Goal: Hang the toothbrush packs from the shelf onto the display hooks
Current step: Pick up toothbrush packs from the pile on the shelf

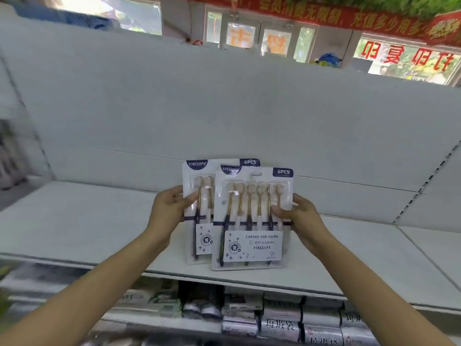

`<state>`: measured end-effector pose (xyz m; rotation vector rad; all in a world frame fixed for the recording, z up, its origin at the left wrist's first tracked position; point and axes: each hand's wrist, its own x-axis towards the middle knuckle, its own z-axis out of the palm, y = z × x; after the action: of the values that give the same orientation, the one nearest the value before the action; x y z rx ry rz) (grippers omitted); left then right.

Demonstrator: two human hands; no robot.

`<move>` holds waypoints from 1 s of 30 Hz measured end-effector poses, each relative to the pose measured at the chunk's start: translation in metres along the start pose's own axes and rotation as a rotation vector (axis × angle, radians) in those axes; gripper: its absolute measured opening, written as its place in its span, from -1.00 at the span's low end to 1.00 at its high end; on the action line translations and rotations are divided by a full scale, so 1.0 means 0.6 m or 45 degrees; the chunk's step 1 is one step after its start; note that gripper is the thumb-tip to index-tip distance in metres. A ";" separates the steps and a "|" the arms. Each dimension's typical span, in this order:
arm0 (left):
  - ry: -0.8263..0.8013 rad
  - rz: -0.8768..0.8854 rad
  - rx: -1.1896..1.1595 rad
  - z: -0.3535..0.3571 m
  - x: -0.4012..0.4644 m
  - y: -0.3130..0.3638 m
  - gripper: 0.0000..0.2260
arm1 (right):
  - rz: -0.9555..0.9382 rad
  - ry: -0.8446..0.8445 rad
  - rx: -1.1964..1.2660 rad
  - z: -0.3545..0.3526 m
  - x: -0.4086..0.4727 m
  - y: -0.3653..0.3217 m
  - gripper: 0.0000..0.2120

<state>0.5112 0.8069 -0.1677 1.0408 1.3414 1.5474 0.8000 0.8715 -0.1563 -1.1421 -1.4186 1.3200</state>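
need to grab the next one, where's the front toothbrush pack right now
In the head view the front toothbrush pack is centre-right, held by the right hand above the white shelf, overlapping the rear pack in the left hand.

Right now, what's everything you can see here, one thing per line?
toothbrush packs: two, white with navy labels, overlapping, held upright above the shelf
shelf: one, pale grey, in front of the person
back panel: pale grey, behind the shelf
boxed goods: several, grey and white, on the level below
red banner: one, yellow lettering, top right
left hand: grips the rear pack's left edge
right hand: grips the front pack's right edge
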 end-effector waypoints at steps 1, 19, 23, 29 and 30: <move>0.023 0.029 0.011 -0.041 -0.007 0.008 -0.86 | -0.023 -0.038 0.003 0.039 -0.002 -0.009 -0.63; 0.454 0.237 0.107 -0.759 -0.152 0.077 -0.82 | -0.207 -0.492 0.131 0.740 -0.105 -0.047 -0.58; 0.510 0.264 0.118 -0.875 -0.165 0.063 -0.81 | -0.233 -0.557 0.169 0.843 -0.114 -0.047 -0.59; 0.610 0.228 0.084 -1.025 -0.170 0.030 -0.80 | -0.241 -0.641 0.097 0.988 -0.110 -0.027 -0.68; 0.621 0.225 0.080 -1.048 -0.167 0.027 -0.81 | -0.232 -0.660 0.086 1.012 -0.105 -0.025 -0.72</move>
<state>-0.0512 0.5120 -0.2160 0.8673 1.6664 1.9903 0.2193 0.6836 -0.1822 -0.6261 -1.7799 1.5851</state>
